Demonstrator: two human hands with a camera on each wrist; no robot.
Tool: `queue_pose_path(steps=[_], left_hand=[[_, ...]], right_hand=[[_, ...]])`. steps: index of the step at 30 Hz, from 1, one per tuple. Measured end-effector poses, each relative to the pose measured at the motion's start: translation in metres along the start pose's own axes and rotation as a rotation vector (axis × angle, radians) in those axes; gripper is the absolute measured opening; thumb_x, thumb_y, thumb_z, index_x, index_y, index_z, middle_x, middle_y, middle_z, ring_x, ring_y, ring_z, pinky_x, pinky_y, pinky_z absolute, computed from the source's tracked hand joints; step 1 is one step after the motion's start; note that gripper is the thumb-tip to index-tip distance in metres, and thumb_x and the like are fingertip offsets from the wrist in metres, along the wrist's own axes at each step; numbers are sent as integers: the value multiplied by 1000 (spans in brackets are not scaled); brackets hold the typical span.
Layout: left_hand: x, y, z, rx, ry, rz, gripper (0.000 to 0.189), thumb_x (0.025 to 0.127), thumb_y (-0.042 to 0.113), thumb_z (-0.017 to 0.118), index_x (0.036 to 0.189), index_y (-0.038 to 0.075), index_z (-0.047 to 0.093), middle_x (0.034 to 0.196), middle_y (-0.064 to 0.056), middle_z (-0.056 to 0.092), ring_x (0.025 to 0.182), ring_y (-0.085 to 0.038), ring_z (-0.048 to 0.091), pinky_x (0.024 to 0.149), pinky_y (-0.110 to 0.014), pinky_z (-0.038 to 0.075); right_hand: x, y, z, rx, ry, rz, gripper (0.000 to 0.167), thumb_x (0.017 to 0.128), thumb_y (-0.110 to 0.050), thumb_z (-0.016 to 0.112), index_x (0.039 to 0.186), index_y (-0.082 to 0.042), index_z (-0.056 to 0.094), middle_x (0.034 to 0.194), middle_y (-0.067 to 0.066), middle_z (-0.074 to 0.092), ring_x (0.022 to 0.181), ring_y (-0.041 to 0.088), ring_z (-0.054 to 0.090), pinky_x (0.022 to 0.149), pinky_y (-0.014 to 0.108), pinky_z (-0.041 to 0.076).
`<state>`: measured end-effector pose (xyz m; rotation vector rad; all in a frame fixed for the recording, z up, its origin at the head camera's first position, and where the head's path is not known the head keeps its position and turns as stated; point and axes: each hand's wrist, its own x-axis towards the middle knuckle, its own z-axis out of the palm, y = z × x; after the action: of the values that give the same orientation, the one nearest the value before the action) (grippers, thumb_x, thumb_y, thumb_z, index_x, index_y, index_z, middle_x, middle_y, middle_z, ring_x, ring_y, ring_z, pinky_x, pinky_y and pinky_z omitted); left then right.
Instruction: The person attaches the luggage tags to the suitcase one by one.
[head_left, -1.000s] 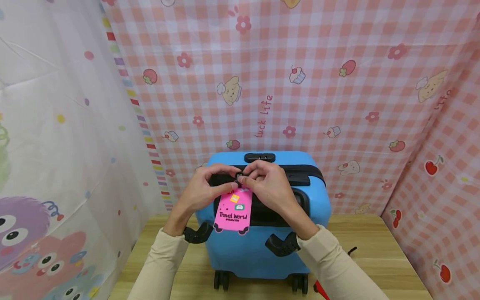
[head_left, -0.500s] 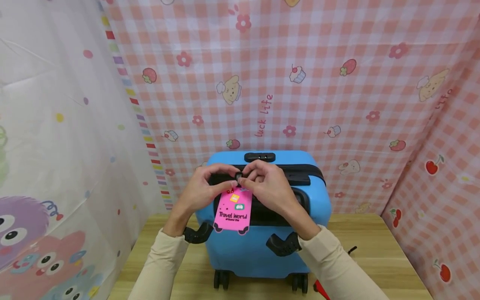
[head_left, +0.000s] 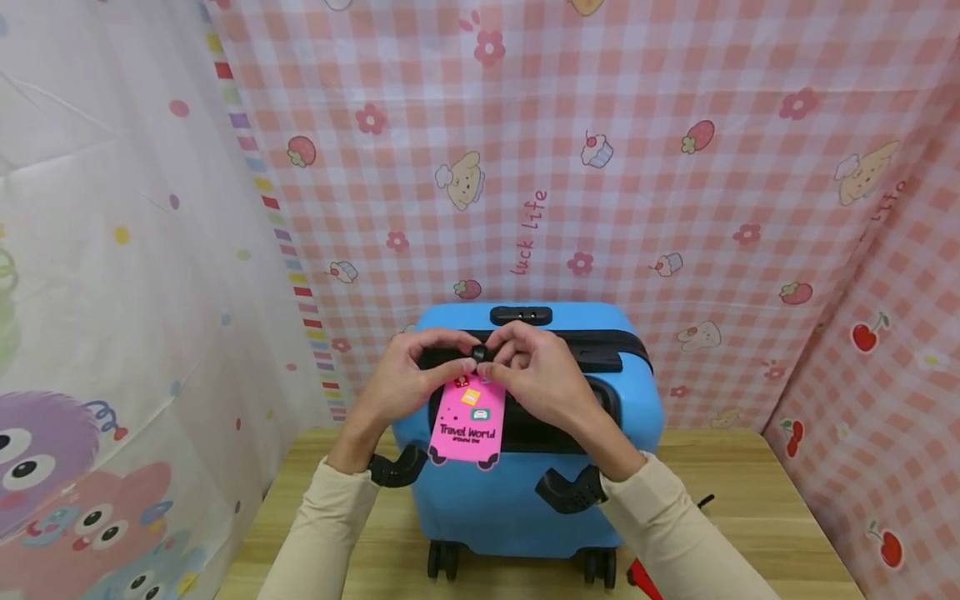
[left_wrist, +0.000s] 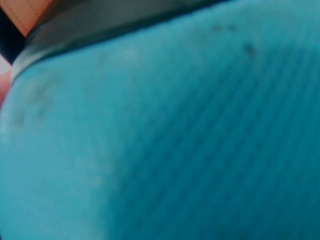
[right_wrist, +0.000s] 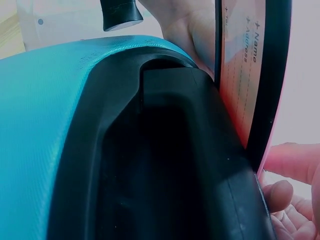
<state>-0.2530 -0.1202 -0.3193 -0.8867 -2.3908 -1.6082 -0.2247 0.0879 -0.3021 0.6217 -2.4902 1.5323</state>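
A pink luggage tag (head_left: pixel 467 429), shaped like a suitcase and lettered "Travel World", hangs in front of the blue suitcase (head_left: pixel 517 504). Its short black strap (head_left: pixel 479 354) is bent at the top, close to the suitcase's black handle (head_left: pixel 598 361). My left hand (head_left: pixel 412 377) pinches the strap from the left between thumb and fingers. From the right, my right hand (head_left: pixel 546 377) pinches at the strap's base, thumb at the tag's top edge. The right wrist view shows the tag's back with a name and address card (right_wrist: pixel 243 70) beside the handle. Suitcase shell fills the left wrist view.
The suitcase stands on black wheels (head_left: pixel 442 559) on a wooden table (head_left: pixel 757 508). A red object (head_left: pixel 643 577) lies partly hidden by the right sleeve. A checked pink curtain (head_left: pixel 525 150) hangs close behind, with a white one (head_left: pixel 150 275) on the left.
Between the fingertips the black strap has turned and now shows as a rounder bend. My right thumb has slid slightly down towards the tag. The left hand and suitcase look the same.
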Motion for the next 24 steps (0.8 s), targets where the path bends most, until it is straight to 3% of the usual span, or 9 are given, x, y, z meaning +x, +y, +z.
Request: queue_pose_path(steps=[16,24], left_hand=[[1,0,0,-14,8,19,21,91,11,71,112,8,73,114,-6,70,107,-21,58,82,-36,55],[1,-1,0,-3,5,32,23,89,10,73,112,8,73,115,-5,70,113,-21,54,93,-45,47]], right_hand=[[-1,-2,0,3,14,-11,19,92,-15,71,107,-7,63,82,3,67,65,17,59,62,32,48],[-2,-2,0,10,13,-10,18,93,-15,70,108,-7,63,82,3,67,66,17,60,63,33,49]])
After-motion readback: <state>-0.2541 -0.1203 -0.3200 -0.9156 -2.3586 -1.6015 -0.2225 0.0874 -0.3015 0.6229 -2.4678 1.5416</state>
